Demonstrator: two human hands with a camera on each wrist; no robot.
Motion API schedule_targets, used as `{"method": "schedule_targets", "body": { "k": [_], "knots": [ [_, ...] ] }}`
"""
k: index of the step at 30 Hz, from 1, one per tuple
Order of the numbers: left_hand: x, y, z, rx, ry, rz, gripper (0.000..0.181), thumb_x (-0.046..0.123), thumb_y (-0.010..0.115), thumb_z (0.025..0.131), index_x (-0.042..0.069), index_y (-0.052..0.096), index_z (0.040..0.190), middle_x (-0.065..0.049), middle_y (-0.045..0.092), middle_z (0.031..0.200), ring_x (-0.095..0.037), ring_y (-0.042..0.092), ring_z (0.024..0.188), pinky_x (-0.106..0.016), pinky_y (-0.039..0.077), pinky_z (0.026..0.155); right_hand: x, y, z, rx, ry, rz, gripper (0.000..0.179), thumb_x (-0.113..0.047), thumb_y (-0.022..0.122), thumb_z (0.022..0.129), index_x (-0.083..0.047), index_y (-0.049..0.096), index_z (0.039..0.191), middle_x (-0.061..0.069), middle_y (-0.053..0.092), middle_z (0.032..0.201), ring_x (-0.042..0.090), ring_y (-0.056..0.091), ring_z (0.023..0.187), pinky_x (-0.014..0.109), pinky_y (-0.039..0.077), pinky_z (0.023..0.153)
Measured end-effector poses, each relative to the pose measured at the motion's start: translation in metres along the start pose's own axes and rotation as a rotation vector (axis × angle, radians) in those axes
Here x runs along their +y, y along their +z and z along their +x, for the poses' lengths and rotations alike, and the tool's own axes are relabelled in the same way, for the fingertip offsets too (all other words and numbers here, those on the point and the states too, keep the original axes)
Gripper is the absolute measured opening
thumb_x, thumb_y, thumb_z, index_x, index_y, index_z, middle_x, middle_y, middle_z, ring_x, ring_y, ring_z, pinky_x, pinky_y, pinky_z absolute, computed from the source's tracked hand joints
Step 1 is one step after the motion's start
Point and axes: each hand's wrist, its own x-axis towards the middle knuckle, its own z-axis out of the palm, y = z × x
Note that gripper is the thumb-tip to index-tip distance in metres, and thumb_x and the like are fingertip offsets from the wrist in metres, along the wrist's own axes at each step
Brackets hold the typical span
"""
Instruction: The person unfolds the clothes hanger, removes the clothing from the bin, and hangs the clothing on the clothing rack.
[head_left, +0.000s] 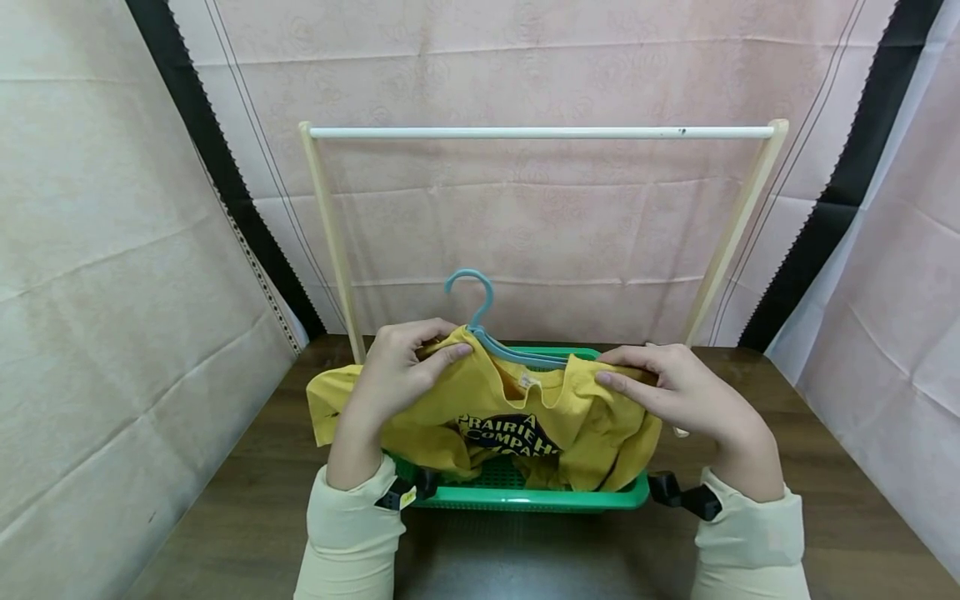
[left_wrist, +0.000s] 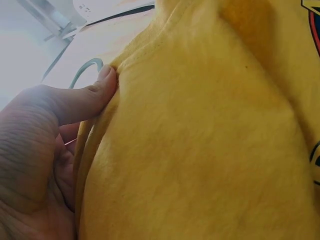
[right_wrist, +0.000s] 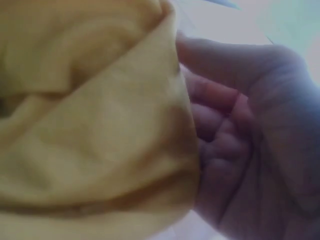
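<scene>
Stretched between both hands is a yellow T-shirt [head_left: 427, 417] with a dark printed logo on its chest. The left hand [head_left: 399, 367] pinches its shoulder beside the neckline, thumb in front. At the opposite shoulder, the right hand [head_left: 671, 387] pinches the cloth between thumb and fingers. A light-blue hanger [head_left: 487, 321] shows its hook above the collar; one arm runs behind the neck opening, and the rest is hidden by the shirt. In the left wrist view the thumb presses the yellow cloth [left_wrist: 200, 125], with the hook behind it.
Beneath the shirt a green plastic basket [head_left: 525, 500] sits on the brown wooden table [head_left: 225, 500]. Behind it stands a rack with a white horizontal bar [head_left: 540, 132] and cream side posts [head_left: 330, 233]. Pale fabric walls [head_left: 112, 250] enclose the back and both sides.
</scene>
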Motion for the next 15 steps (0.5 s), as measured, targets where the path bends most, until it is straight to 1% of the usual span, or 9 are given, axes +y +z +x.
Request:
{"method": "schedule_targets", "body": {
  "k": [1, 3, 7, 10, 14, 15],
  "knots": [
    [0.000, 0.000, 0.000, -0.001, -0.001, 0.000, 0.008, 0.028, 0.072, 0.096, 0.023, 0.077, 0.099, 0.016, 0.066, 0.079, -0.008, 0.043, 0.055, -0.026, 0.034, 0.049, 0.000, 0.000, 0.000, -0.002, -0.007, 0.001, 0.017, -0.019, 0.068, 0.098, -0.024, 0.074, 0.113, -0.011, 0.072, 0.099, 0.004, 0.049, 0.059, 0.025, 0.045, 0.053],
    [0.001, 0.000, 0.000, -0.003, -0.006, 0.006, 0.009, 0.029, 0.072, 0.096, 0.024, 0.077, 0.099, 0.017, 0.067, 0.079, -0.008, 0.044, 0.056, -0.026, 0.035, 0.050, 0.001, 0.001, 0.001, 0.001, -0.026, 0.003, 0.016, -0.017, 0.068, 0.098, -0.024, 0.075, 0.110, -0.012, 0.071, 0.094, 0.003, 0.045, 0.055, 0.024, 0.043, 0.051],
    [0.002, 0.001, 0.000, -0.005, -0.017, 0.039, 0.010, 0.032, 0.071, 0.095, 0.026, 0.077, 0.100, 0.019, 0.067, 0.080, -0.007, 0.046, 0.056, -0.026, 0.036, 0.050, 0.002, 0.003, 0.003, 0.031, -0.103, 0.009, 0.018, -0.007, 0.069, 0.096, -0.021, 0.077, 0.104, -0.013, 0.071, 0.087, 0.001, 0.044, 0.052, 0.021, 0.041, 0.048],
    [0.002, 0.004, 0.001, -0.012, -0.013, 0.047, 0.009, 0.033, 0.072, 0.095, 0.026, 0.076, 0.100, 0.020, 0.067, 0.081, -0.006, 0.048, 0.057, -0.025, 0.038, 0.050, 0.001, 0.005, 0.006, 0.077, -0.167, 0.008, 0.021, 0.000, 0.070, 0.093, -0.017, 0.078, 0.103, -0.010, 0.074, 0.091, 0.001, 0.050, 0.056, 0.018, 0.044, 0.052],
    [0.004, 0.011, 0.003, -0.034, 0.020, 0.004, 0.008, 0.028, 0.072, 0.095, 0.023, 0.076, 0.100, 0.017, 0.068, 0.083, -0.006, 0.048, 0.058, -0.025, 0.040, 0.051, -0.005, 0.011, 0.012, 0.167, -0.229, -0.032, 0.023, 0.004, 0.073, 0.089, -0.015, 0.079, 0.100, -0.007, 0.075, 0.093, 0.002, 0.062, 0.068, 0.015, 0.050, 0.062],
    [0.005, 0.013, 0.004, -0.041, 0.029, -0.012, 0.007, 0.027, 0.072, 0.095, 0.022, 0.076, 0.100, 0.016, 0.068, 0.083, -0.006, 0.048, 0.058, -0.025, 0.040, 0.051, -0.007, 0.013, 0.014, 0.198, -0.239, -0.045, 0.023, 0.005, 0.073, 0.088, -0.014, 0.079, 0.099, -0.007, 0.075, 0.093, 0.002, 0.063, 0.069, 0.015, 0.050, 0.063]
  ]
}}
